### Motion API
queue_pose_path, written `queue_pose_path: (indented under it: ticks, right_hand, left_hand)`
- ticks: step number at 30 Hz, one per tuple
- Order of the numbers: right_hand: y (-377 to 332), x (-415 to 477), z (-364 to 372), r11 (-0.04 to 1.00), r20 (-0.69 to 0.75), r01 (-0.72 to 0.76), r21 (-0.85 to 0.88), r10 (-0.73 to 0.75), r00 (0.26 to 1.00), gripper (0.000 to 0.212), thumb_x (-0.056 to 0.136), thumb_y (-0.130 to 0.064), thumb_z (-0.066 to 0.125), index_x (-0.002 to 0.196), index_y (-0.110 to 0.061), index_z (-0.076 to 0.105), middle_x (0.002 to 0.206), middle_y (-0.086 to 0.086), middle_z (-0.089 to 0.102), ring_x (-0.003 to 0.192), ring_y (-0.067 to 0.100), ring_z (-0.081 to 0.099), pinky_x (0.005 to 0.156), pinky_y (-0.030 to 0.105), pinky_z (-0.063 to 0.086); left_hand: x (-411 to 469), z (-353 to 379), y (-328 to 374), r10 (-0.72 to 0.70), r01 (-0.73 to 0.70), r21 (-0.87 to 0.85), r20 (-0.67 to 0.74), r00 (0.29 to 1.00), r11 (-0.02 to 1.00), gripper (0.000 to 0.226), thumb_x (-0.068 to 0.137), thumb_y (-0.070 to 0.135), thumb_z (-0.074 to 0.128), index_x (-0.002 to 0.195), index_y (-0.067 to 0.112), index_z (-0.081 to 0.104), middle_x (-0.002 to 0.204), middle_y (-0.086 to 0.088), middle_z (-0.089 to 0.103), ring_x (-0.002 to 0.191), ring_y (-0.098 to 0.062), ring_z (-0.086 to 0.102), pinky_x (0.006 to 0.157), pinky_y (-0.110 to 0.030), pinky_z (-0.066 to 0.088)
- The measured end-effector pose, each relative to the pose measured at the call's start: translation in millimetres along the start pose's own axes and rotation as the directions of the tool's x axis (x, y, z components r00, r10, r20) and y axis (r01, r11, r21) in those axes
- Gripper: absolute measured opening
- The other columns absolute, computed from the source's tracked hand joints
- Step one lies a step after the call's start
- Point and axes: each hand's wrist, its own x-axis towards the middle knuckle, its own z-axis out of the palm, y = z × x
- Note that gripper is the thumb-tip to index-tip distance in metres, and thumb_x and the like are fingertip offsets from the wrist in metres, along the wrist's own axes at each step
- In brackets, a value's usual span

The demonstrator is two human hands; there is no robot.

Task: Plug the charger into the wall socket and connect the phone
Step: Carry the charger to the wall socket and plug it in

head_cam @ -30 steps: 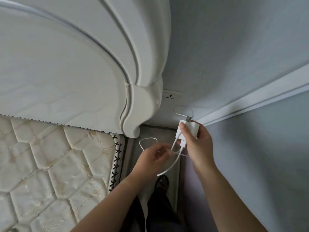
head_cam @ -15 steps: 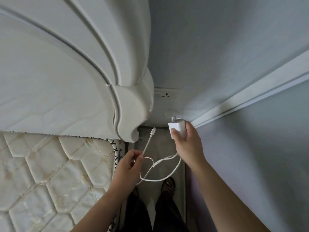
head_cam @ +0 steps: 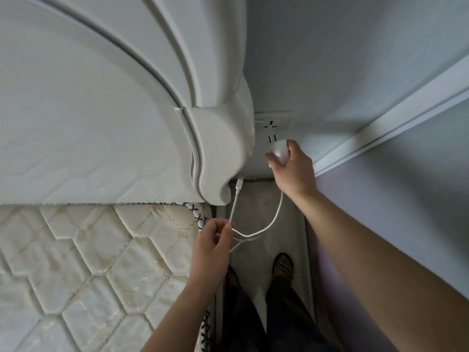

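the mattress fills the lower left, its quilted top bare, with the white headboard rising behind it. beside the mattress edge, the left hand is closed in a pinch on the white cable; the cable's free end stands up from the fingers, its connector pointing up toward the headboard's foot. the rest of the cable sags in a loop and climbs to the right hand. that hand is closed around the white charger, which sits at its fingertips, long axis running up toward the wall, its two prongs aimed at the wall socket just above and not yet in it. no writing can be read on charger or socket.
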Motion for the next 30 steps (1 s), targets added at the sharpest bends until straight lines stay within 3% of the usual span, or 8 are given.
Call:
queue_pose_path:
  ticks: [2,7,11,14,19,23,27,30]
  right_hand:
    - [1.4,7.5,4.2,1.0,-0.023,-0.006,0.017,0.006,1.0,0.038,0.085,-0.032,0.06,0.108,-0.003,0.054,0.1,0.017,0.068,0.091,0.034,0.063,0.08,0.042,0.051]
    - [1.2,14.6,13.2,0.998,-0.059,0.028,0.05,-0.025,0.998,0.032,0.085,-0.03,0.06,0.101,-0.002,0.054,0.093,0.017,0.067,0.085,0.036,0.062,0.075,0.045,0.051]
    - [1.8,12.4,16.2,0.994,-0.114,0.035,0.099,-0.023,0.993,0.034,0.085,-0.029,0.06,0.109,-0.005,0.056,0.1,0.014,0.068,0.091,0.032,0.062,0.08,0.04,0.051]
    - [2.7,11.6,17.7,0.991,-0.156,0.044,0.129,-0.024,0.987,0.032,0.085,-0.028,0.06,0.107,-0.005,0.058,0.098,0.012,0.069,0.09,0.03,0.062,0.077,0.032,0.048]
    - [1.5,11.6,19.0,0.982,-0.191,0.022,0.186,0.014,0.981,0.036,0.084,-0.031,0.059,0.111,-0.006,0.057,0.099,0.012,0.069,0.092,0.03,0.062,0.081,0.036,0.049]
    - [-2.5,10.2,22.5,0.976,-0.258,0.047,0.211,0.009,0.966,0.024,0.079,-0.028,0.064,0.097,-0.012,0.063,0.082,0.003,0.069,0.076,0.023,0.063,0.065,0.023,0.045]
    - [-4.1,12.1,24.0,0.984,-0.295,0.046,0.171,0.007,0.956,0.022,0.074,-0.028,0.066,0.093,-0.018,0.068,0.08,0.008,0.07,0.072,0.024,0.063,0.062,0.03,0.049]
    - [-4.4,11.2,27.2,0.985,-0.319,0.06,0.165,-0.004,0.948,0.021,0.074,-0.028,0.066,0.093,-0.018,0.068,0.079,0.007,0.07,0.071,0.023,0.062,0.06,0.027,0.044]
  left_hand:
    - [0.6,-2.0,1.4,0.005,-0.006,-0.032,-0.031,1.0,0.999,0.015,0.09,0.021,0.052,0.079,0.02,0.063,0.047,0.011,0.055,0.046,-0.002,0.049,0.045,-0.011,0.038]
    - [5.4,-8.0,3.5,-0.007,0.003,-0.095,-0.042,0.999,0.995,0.016,0.089,0.019,0.053,0.078,0.017,0.064,0.052,0.006,0.052,0.052,-0.012,0.047,0.053,-0.029,0.039]
    - [5.6,-9.4,5.5,-0.014,0.011,-0.093,-0.024,1.0,0.996,0.016,0.089,0.018,0.053,0.078,0.014,0.064,0.05,0.01,0.055,0.049,-0.005,0.049,0.049,-0.016,0.042]
    - [5.9,-11.1,5.3,-0.004,0.002,-0.066,-0.033,0.999,0.998,0.016,0.087,0.023,0.054,0.075,0.017,0.063,0.048,0.011,0.054,0.049,-0.004,0.047,0.049,-0.015,0.04]
    - [3.0,-12.8,6.6,0.014,-0.016,-0.048,-0.044,0.999,0.999,0.017,0.087,0.026,0.055,0.072,0.021,0.063,0.047,0.013,0.054,0.047,-0.002,0.046,0.046,-0.011,0.037]
    - [0.8,-16.8,5.1,-0.001,-0.001,-0.062,-0.037,0.999,0.998,0.017,0.087,0.024,0.055,0.072,0.021,0.062,0.047,0.011,0.052,0.046,-0.004,0.044,0.046,-0.012,0.038]
    - [-2.5,-23.8,4.6,-0.03,0.028,-0.101,-0.024,0.999,0.995,0.016,0.087,0.027,0.055,0.076,0.019,0.064,0.05,0.009,0.052,0.051,-0.007,0.046,0.056,-0.025,0.042]
    - [-2.2,-26.9,5.5,-0.031,0.028,-0.101,-0.029,0.999,0.995,0.016,0.086,0.028,0.056,0.075,0.021,0.064,0.049,0.008,0.051,0.052,-0.011,0.046,0.058,-0.032,0.042]
